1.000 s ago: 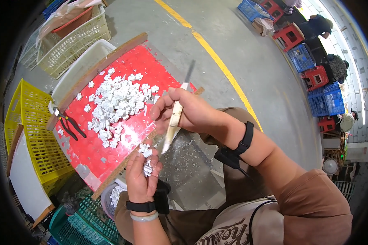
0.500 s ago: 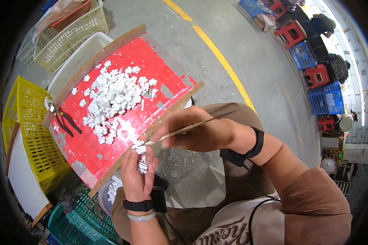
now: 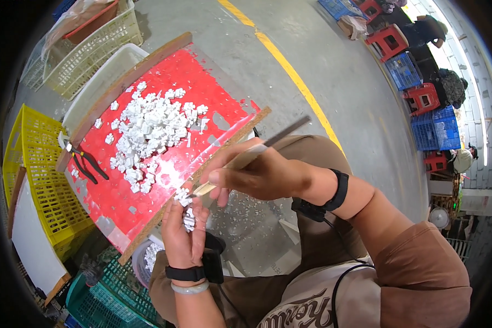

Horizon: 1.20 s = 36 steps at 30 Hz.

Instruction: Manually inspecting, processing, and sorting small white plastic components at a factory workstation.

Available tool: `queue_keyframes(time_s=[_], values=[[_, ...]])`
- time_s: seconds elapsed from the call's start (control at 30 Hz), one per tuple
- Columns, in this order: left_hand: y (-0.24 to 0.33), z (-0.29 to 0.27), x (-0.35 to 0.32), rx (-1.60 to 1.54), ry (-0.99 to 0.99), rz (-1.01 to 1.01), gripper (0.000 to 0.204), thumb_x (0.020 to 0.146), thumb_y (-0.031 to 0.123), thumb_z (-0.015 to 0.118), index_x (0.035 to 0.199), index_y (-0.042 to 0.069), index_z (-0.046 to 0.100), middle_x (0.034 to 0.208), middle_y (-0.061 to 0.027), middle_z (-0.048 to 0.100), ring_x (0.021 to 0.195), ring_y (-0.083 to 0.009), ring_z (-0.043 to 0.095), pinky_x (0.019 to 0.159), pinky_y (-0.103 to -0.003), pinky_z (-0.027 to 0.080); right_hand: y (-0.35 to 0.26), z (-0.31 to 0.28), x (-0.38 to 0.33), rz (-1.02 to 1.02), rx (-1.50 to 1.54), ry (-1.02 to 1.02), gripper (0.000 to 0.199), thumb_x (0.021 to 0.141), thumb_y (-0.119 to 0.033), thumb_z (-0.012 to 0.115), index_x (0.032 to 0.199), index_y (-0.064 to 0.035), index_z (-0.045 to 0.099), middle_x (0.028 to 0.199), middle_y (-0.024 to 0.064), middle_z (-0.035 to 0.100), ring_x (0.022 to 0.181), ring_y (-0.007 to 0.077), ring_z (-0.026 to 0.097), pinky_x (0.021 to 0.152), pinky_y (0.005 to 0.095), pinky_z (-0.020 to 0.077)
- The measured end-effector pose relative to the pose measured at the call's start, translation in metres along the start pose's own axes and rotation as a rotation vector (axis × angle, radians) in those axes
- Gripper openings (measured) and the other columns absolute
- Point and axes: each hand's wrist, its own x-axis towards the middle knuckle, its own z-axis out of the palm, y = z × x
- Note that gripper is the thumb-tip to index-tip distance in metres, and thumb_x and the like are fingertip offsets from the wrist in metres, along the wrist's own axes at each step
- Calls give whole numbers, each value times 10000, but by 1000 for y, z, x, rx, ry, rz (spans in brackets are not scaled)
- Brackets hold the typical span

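My left hand, palm up near the board's front edge, grips small white moulded pieces between thumb and fingers. One piece sticks up past the fingertips. My right hand is closed around a slim knife-like tool with a pale middle and a long dark grey end pointing up to the right. Its narrow lower tip meets or nearly meets the upper white piece; contact is too small to tell. Beyond my hands, a heap of similar white pieces lies on a red-topped board.
Black-and-yellow pliers lie on the board's left side. Wooden strips edge the board. A yellow crate stands left, a green basket lower left. Under the board, a tub holds white bits. People sit far right by red stools.
My right hand has rolled the tool, so its dark flat end now shows broad and points higher. The fingers have shifted along it. My left hand keeps its grip nearly in place.
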Motion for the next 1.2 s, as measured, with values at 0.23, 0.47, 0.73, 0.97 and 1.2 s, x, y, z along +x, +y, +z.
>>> queue_keyframes(time_s=[0.23,0.47,0.73,0.97,1.2], values=[[1,-4,3,-31,-36,-21,332,956,179,436,1208,-24,509,892,-58,601,741,-113,539,670,-247,488,-8,-2,-2,-112,-391,-101,186,867,-118,626,991,21,626,802,97,656,764,143,652,660,267,518],[0,-2,5,-83,-11,-23,317,942,143,438,1207,-17,504,917,-95,588,732,-134,527,640,-272,475,-5,2,-2,-193,-373,-67,180,895,-170,574,877,3,621,718,70,609,664,120,578,607,269,472],[4,-4,3,-142,-193,11,278,855,35,419,1122,45,496,973,-152,584,747,-189,543,640,-321,492,1,-18,13,-325,-519,83,363,995,-249,391,860,23,590,843,94,583,804,151,548,696,290,439],[6,-5,3,-203,1,-22,228,879,122,473,1070,10,529,881,-114,586,679,-191,538,569,-304,477,25,-8,40,36,-440,102,200,851,-97,435,930,1,591,823,109,584,756,207,556,694,325,448],[8,-14,0,-142,-48,21,64,843,119,522,896,84,533,692,-23,505,631,-146,493,544,-283,423,93,11,97,139,-674,64,170,789,-101,529,893,-19,636,781,130,629,709,209,608,635,336,464]])
